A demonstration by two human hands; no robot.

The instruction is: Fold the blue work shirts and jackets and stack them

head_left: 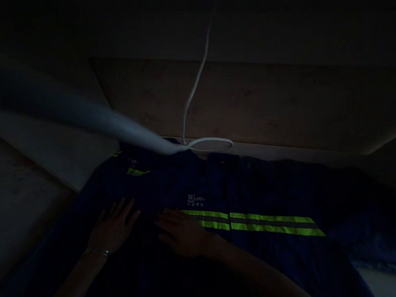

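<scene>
A dark blue work jacket (263,188) with yellow-green and grey reflective bands lies spread out under both hands. White printing shows on its chest. My left hand (113,228), with a bracelet at the wrist, rests on the dark cloth at the left, fingers spread. To its right, my right hand (181,233) lies flat on the cloth beside the reflective band (276,223), fingers stretched out. Neither hand grips anything that I can see. Deep shadow hides the cloth between and below the forearms.
A pale tube-like thing (124,129) slants in from the upper left and ends near the collar, blurred close to the camera. A white cord (198,84) hangs down to a white loop (212,142) by the collar. Behind stands a brownish panel (242,97). The scene is very dark.
</scene>
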